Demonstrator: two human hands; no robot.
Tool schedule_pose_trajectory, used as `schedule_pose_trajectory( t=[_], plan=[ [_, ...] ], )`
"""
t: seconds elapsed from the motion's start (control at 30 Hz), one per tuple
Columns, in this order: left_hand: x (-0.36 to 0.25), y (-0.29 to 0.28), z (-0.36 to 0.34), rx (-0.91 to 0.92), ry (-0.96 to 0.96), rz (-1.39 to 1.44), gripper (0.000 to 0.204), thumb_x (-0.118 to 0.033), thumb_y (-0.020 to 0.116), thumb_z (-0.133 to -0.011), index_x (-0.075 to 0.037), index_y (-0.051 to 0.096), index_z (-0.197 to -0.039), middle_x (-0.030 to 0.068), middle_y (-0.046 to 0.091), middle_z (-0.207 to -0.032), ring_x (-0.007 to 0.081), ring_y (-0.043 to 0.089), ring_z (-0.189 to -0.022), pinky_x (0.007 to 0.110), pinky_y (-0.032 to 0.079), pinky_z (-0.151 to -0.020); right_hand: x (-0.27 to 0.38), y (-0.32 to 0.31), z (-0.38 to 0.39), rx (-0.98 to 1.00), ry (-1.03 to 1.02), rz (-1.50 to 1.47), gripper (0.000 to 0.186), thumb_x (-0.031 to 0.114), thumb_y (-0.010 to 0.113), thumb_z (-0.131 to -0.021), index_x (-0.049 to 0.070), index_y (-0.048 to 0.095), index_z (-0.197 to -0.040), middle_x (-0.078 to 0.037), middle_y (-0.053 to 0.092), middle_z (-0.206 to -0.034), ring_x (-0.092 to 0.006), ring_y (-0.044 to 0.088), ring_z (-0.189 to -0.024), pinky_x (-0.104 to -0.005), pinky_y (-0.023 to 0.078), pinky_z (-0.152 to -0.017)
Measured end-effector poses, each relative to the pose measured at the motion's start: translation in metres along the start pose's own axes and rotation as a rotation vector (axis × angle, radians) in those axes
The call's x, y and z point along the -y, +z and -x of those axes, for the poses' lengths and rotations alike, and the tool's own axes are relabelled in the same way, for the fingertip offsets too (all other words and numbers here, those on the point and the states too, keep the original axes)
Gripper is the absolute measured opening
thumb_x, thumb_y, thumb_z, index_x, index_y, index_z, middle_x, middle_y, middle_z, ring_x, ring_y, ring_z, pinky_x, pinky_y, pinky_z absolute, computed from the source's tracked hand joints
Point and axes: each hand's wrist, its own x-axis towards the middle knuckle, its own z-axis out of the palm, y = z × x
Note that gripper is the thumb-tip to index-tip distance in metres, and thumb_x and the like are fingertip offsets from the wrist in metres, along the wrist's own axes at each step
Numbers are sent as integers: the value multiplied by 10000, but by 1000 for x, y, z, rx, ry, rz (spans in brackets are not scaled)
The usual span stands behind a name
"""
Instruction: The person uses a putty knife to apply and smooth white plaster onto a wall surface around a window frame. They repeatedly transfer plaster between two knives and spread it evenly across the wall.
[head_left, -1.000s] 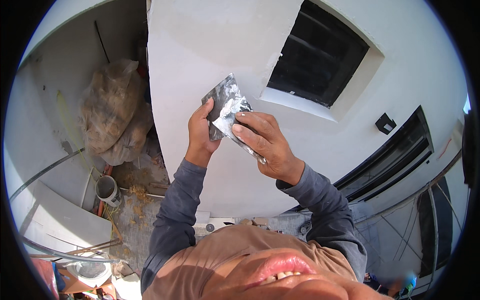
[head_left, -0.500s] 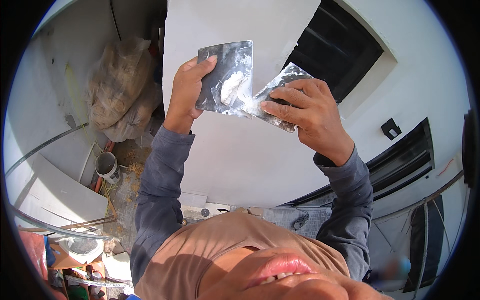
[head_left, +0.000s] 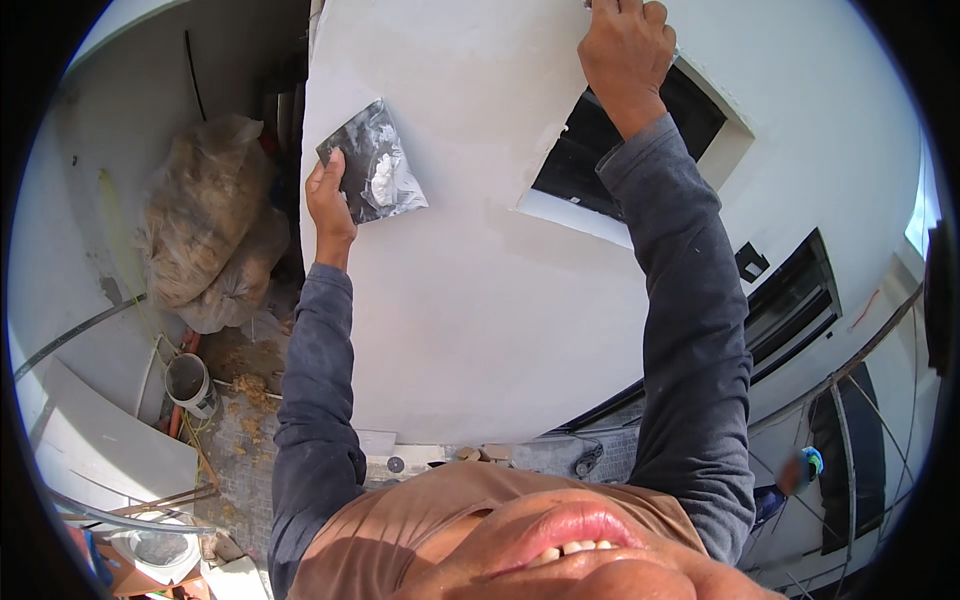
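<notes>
My left hand (head_left: 330, 205) is closed round the edge of a flat dark putty spreader (head_left: 358, 165), thumb on its face. A lump of white putty (head_left: 384, 180) sits on that face, with smears around it. Up at the top edge of the view, my right hand (head_left: 628, 60) has its fingers curled on the second putty spreader, of which only slivers show. It is up against the white wall (head_left: 470, 300), above the dark window opening (head_left: 570, 165). Whether the blade touches the wall is hidden.
Large clear bags of tan material (head_left: 205, 220) stand at the left, above a bucket (head_left: 190, 385) on the littered floor. Metal rails (head_left: 850, 370) curve past the lower right, where a person (head_left: 795, 475) is partly visible. A corded tool (head_left: 588, 460) lies below.
The spreaders have parted. My right hand has reached up and away to the wall's upper part, while my left hand has moved left and lower, tilting its spreader with the putty on it.
</notes>
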Motion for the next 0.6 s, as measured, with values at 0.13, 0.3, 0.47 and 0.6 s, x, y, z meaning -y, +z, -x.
schedule_pose_trajectory(
  t=[0.13,0.3,0.47,0.6],
  plan=[
    [-3,-1,2,48,4,15,313,-235,587,-1045,29,683,-1185,19,692,-1079,101,615,-969,251,458,-919,47,0,25,0,-268,-83,375,85,655,-858,88,684,-1232,-33,688,-1092,-255,602,-937,-404,499,-763],
    [-3,2,2,1,3,17,299,-227,588,-1044,26,686,-1170,16,693,-1062,101,613,-964,250,459,-915,26,-18,28,-83,-301,-60,404,129,665,-855,68,664,-1255,-40,659,-1102,-241,575,-909,-402,470,-769],
    [-6,5,6,6,-18,60,288,-222,582,-1045,23,689,-1153,12,694,-1047,96,610,-954,245,456,-909,-13,-1,-8,-44,-154,-44,348,41,564,-887,19,647,-1224,-98,667,-1183,-312,594,-978,-457,469,-843],
    [-7,8,6,-27,-23,42,290,-226,579,-1047,24,692,-1141,8,691,-1043,91,606,-949,247,455,-908,7,19,28,-12,-255,-27,396,104,622,-870,53,657,-1260,-58,654,-1152,-261,569,-935,-418,450,-800]
  ],
)
